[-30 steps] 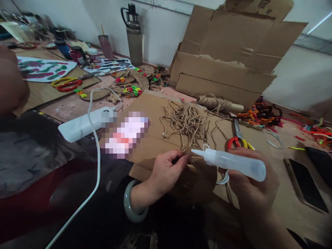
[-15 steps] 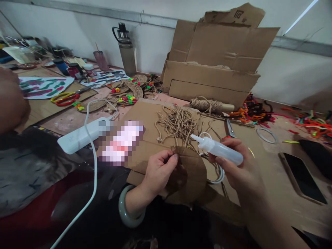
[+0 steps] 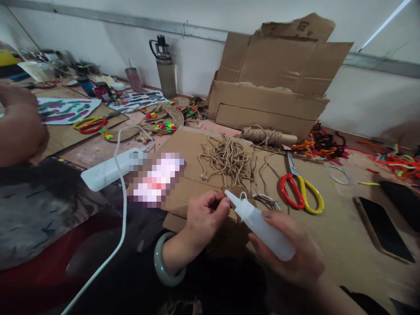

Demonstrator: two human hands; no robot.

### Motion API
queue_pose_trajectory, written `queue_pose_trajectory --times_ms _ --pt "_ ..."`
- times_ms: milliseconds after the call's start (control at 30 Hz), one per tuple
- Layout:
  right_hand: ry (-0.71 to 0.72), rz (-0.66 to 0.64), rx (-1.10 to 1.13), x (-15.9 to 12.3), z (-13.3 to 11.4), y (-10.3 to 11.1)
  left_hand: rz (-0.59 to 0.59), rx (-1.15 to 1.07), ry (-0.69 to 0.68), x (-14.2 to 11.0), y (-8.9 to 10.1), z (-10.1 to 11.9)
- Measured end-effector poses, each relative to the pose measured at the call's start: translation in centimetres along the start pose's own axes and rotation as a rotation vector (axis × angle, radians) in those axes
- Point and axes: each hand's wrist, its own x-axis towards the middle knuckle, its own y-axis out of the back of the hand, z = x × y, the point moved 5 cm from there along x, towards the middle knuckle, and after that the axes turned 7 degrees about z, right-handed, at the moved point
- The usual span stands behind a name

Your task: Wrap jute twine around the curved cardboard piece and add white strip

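Note:
My left hand (image 3: 206, 218) is closed in a pinch at the edge of a thin, round piece of brown cardboard (image 3: 234, 232), most of which lies in shadow behind my hands. In my right hand (image 3: 292, 249) is a translucent white squeeze bottle (image 3: 267, 232), tilted so that its pointed nozzle reaches my left fingertips. Whether the tip touches the cardboard I cannot tell. Just beyond both hands lies a loose heap of cut jute twine (image 3: 228, 157). Scissors (image 3: 300, 190) with red and yellow handles rest to the right of the bottle.
Flat cardboard (image 3: 331, 236) covers the table. A twine roll (image 3: 262, 134) lies before an upright cardboard box (image 3: 269, 103). A phone (image 3: 382, 227) is at right; a white power strip (image 3: 110, 168) and cable are at left. Another person's arm (image 3: 22, 122) shows at far left.
My right hand has brought the bottle left and down, its nozzle now at my left fingertips. The scissors' handles have come into sight. My left hand keeps its pinch.

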Motion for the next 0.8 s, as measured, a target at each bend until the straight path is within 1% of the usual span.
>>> queue_pose_trajectory --times_ms 100,233,367,433,567,700,800 --pt "0.008 0.01 -0.038 -0.2 -0.5 0.0 0.005 0.074 -0.068 -0.2 0.1 0.6" --pt "0.0 0.039 -0.045 -1.0 -1.0 0.2 0.007 0.151 -0.107 -0.5 0.3 1.0" --pt "-0.053 0.104 -0.025 -2.2 -1.4 0.1 0.034 0.182 -0.151 -0.6 0.7 1.4" --pt "-0.089 0.131 -0.017 -2.8 -1.5 -0.1 0.024 0.182 -0.173 -0.7 0.6 1.4" --pt "-0.113 0.154 -0.01 -3.4 -1.8 -0.7 -0.021 0.16 -0.169 -0.9 0.3 1.0" --pt "-0.124 0.173 -0.029 -3.9 -1.9 -1.1 -0.036 0.174 -0.167 -1.0 0.1 0.7" --pt "-0.187 0.204 -0.058 -4.6 -1.5 -1.2 -0.029 0.19 -0.186 -1.0 0.1 0.6"
